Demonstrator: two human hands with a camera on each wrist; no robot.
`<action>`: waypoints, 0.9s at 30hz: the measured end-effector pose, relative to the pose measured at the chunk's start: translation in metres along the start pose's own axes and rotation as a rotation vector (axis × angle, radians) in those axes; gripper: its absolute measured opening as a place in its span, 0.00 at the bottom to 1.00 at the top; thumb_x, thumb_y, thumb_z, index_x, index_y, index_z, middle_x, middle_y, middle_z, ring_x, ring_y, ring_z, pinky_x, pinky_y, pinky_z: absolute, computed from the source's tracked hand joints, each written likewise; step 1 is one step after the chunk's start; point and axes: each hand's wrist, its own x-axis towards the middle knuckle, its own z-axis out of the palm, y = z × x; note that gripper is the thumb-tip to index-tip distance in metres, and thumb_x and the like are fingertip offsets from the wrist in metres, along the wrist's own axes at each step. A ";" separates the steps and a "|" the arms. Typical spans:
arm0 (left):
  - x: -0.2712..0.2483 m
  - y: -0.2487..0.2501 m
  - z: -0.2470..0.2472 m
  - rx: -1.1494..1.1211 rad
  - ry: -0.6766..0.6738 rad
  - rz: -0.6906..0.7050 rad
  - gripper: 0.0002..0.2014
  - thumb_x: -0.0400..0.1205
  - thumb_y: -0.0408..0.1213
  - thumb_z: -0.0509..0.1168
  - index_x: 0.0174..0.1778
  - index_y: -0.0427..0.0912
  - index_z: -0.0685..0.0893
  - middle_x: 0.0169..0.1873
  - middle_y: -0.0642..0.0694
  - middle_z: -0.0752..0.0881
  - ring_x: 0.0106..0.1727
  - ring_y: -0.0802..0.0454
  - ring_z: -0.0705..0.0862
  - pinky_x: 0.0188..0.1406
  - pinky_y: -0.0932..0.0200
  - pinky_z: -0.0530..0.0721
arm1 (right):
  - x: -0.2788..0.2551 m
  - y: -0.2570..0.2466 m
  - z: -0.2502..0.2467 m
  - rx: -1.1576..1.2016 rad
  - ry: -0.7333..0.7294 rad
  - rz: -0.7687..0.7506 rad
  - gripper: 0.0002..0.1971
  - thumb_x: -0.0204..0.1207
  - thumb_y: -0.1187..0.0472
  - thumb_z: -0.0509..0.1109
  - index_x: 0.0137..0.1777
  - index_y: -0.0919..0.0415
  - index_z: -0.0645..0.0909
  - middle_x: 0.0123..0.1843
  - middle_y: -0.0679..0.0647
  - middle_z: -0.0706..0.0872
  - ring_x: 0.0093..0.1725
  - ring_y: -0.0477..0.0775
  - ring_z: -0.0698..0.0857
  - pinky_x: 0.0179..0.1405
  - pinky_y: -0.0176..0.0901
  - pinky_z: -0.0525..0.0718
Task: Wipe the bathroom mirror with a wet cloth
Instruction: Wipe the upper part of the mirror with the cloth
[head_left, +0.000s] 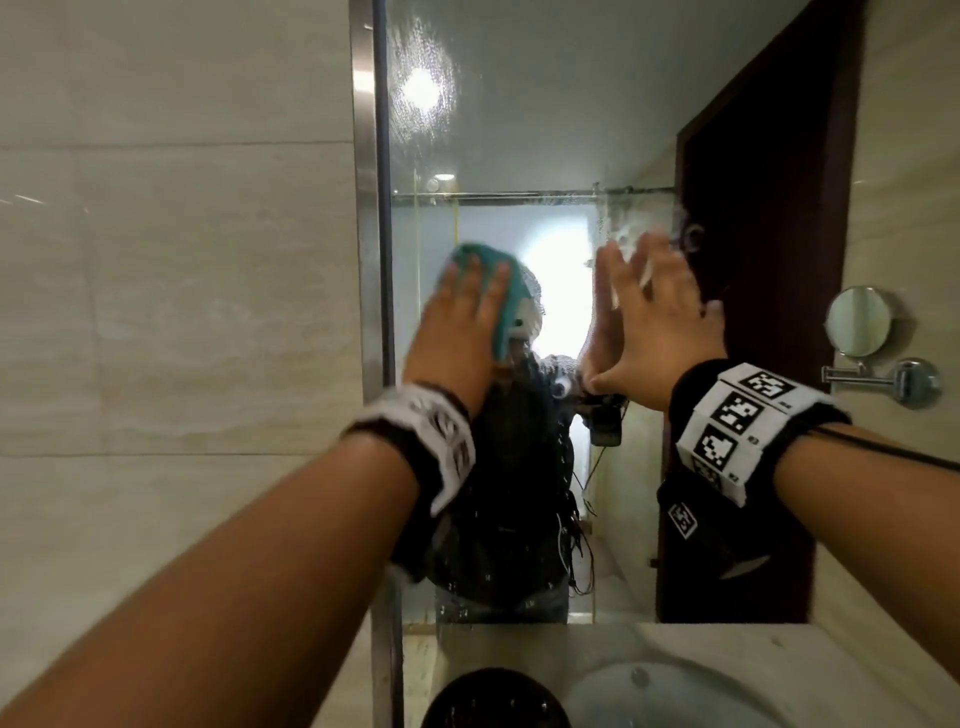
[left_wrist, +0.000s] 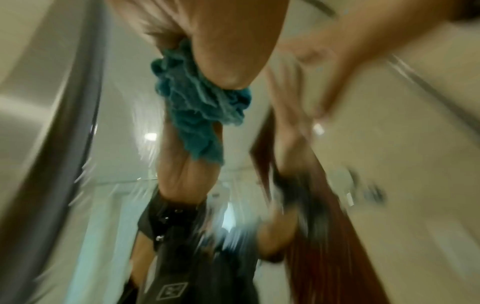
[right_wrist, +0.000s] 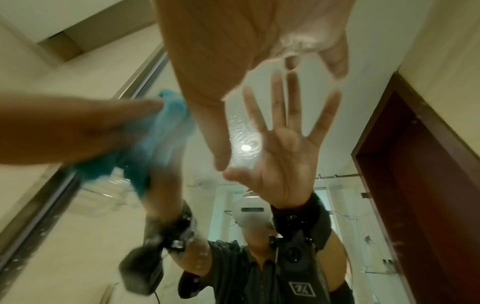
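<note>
The bathroom mirror (head_left: 519, 130) fills the wall ahead, beaded with water drops at its upper left. My left hand (head_left: 462, 312) lies with straight fingers on a teal cloth (head_left: 511, 296) and presses it against the glass near the mirror's left edge. The left wrist view shows the cloth (left_wrist: 200, 107) bunched under the palm (left_wrist: 221, 51), blurred. My right hand (head_left: 649, 312) rests flat on the glass to the right, fingers spread, holding nothing. In the right wrist view its wet palm (right_wrist: 233, 51) meets its own reflection, with the cloth (right_wrist: 161, 127) to the left.
A steel frame strip (head_left: 366, 208) borders the mirror's left side beside a tiled wall (head_left: 182, 260). A round swing-arm mirror (head_left: 860, 322) sticks out of the right wall. Below are a stone counter (head_left: 779, 654), a white basin (head_left: 675, 696) and a dark round object (head_left: 493, 701).
</note>
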 end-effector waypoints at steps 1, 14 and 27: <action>0.015 -0.003 -0.012 -0.045 0.027 -0.082 0.45 0.81 0.36 0.65 0.82 0.45 0.36 0.82 0.39 0.39 0.82 0.40 0.38 0.80 0.49 0.42 | -0.001 0.007 -0.001 0.015 -0.003 0.057 0.71 0.54 0.41 0.83 0.76 0.37 0.23 0.79 0.50 0.21 0.81 0.59 0.31 0.72 0.79 0.51; -0.026 0.037 0.033 0.162 -0.132 0.285 0.38 0.86 0.38 0.56 0.81 0.50 0.33 0.82 0.44 0.37 0.82 0.43 0.35 0.79 0.48 0.36 | 0.001 0.017 0.005 0.103 -0.035 0.098 0.71 0.53 0.38 0.83 0.76 0.35 0.23 0.77 0.50 0.18 0.79 0.58 0.27 0.66 0.84 0.55; -0.035 0.056 0.046 0.044 -0.048 0.228 0.41 0.79 0.35 0.65 0.83 0.49 0.46 0.83 0.42 0.50 0.83 0.43 0.46 0.80 0.48 0.44 | 0.002 0.021 0.010 0.095 -0.021 0.069 0.70 0.53 0.36 0.81 0.76 0.35 0.24 0.77 0.49 0.18 0.79 0.59 0.28 0.67 0.84 0.54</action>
